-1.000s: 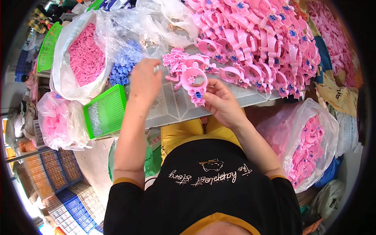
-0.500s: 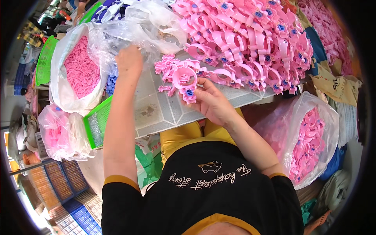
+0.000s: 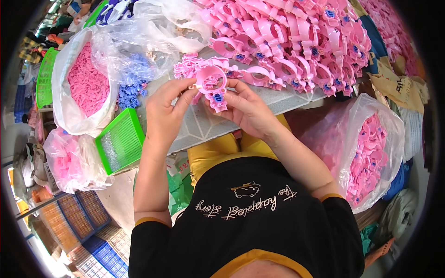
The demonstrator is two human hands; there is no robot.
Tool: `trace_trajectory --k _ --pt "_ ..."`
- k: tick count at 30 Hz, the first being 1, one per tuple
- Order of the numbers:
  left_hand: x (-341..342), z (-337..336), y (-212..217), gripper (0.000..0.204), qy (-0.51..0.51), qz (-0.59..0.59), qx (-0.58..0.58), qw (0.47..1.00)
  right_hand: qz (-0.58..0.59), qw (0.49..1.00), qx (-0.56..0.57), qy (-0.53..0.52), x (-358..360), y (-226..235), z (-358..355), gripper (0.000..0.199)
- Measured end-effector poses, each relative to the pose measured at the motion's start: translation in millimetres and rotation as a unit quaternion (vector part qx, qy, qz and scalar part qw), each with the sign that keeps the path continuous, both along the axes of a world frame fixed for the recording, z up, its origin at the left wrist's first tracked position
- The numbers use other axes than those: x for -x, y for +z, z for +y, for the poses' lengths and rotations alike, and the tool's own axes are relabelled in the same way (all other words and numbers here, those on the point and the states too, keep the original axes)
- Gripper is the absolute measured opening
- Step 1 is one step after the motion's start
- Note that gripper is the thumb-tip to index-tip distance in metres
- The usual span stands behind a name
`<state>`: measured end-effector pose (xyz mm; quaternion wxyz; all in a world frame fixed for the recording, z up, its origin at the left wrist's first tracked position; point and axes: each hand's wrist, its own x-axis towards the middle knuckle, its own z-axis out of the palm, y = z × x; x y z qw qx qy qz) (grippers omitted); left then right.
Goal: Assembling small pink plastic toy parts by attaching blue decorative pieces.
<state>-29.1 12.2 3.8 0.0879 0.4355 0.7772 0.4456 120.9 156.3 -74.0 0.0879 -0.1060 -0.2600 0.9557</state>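
Observation:
A pink plastic ring-shaped part [image 3: 217, 104] with a small blue piece set in its lower end is held upright over the table's front half. My right hand [image 3: 250, 110] grips it from the right, thumb and fingers closed on its side. From the left, my left hand [image 3: 166, 110] pinches at the ring's edge with thumb and fingertips. Whether a smaller piece sits between those fingertips is hidden. Just behind the ring lies a cluster of small pink pieces [image 3: 187, 67]. Small blue pieces [image 3: 132, 95] are heaped left of my left hand.
A big pile of similar pink parts [image 3: 296, 41] covers the table's back right. At left stand a white sack of pink pieces [image 3: 88, 83] and a green basket [image 3: 134, 134]. A clear bag of pink parts [image 3: 368, 157] is at right. Clear plastic sheeting [image 3: 153, 32] lies behind.
My left hand has come back from the plastic sheeting by the blue pieces to the left side of the pink ring-shaped part. My right hand keeps hold of it.

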Motion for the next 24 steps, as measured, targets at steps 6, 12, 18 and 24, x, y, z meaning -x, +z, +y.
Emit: trace_trajectory --k 6,12,18,24 --pt "-20 5 0 0.013 -0.057 0.157 0.016 0.986 0.005 1.000 0.007 0.004 -2 -5 1 0.041" --pt "-22 12 -3 0.014 -0.024 0.169 -0.004 0.985 -0.003 1.000 0.025 0.004 -2 -4 1 0.037" --pt "-26 14 -9 0.015 0.012 0.111 -0.025 0.993 0.011 1.000 0.006 -0.021 -2 -7 1 0.037" --pt "-36 13 -24 0.015 0.019 0.225 -0.034 0.974 -0.004 1.000 0.002 -0.023 -2 -10 -3 0.041"
